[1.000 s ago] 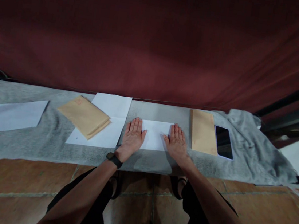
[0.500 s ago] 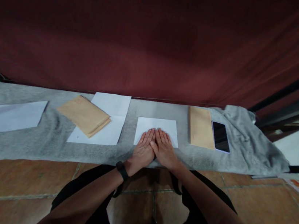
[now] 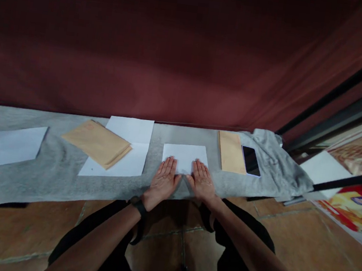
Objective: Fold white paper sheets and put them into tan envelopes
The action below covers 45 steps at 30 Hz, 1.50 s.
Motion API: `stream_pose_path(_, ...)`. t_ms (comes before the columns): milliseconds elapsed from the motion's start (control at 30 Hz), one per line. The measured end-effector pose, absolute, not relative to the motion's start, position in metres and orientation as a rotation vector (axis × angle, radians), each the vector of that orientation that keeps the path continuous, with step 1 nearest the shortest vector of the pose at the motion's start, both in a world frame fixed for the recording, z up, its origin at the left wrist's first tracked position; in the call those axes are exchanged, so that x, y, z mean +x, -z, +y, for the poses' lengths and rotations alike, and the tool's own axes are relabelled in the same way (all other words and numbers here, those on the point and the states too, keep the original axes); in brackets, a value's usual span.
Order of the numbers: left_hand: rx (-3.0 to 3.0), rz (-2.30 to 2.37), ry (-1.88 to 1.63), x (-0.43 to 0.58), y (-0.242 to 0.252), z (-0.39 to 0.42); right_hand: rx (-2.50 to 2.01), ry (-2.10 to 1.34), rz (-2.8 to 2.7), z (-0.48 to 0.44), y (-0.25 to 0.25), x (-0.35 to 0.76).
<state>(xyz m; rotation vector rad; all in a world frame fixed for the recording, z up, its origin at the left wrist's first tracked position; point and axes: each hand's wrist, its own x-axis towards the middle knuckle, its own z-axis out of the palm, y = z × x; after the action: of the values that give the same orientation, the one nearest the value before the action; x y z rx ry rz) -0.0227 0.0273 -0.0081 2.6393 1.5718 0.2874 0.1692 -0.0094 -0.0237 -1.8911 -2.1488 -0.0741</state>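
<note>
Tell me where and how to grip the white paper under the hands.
Probably pinch the white paper by its far edge, coming from the far side. That edge lies uncovered, while the left hand and right hand rest over its near part. It lies flat on the gray cloth, so lifting that edge first may help.

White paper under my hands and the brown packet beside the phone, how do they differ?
The white paper is white, while the brown packet is brown. The white paper looks thin, whereas the brown packet shows a thicker left edge. The left hand and right hand lie on the white paper; neither touches the brown packet. Both lie on the gray cloth.
</note>
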Motion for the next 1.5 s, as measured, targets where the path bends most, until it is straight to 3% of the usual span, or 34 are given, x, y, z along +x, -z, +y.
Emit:
stream_pose_path(533, 2.599, 1.695, -0.072, -0.022, -0.003, 0.023, -1.955, 0.247, -2.032, -0.027, 0.028, 0.182)
stream_pose_path(933, 2.733, 1.627, -0.252, 0.006, 0.003, -0.014, -2.037, -0.063, -1.933, -0.03, 0.019, 0.18)
stream_pose_path(1500, 2.492, 1.778, -0.083, 0.039, -0.014, -0.005, -1.979, -0.323, -1.948, -0.019, -0.01, 0.19)
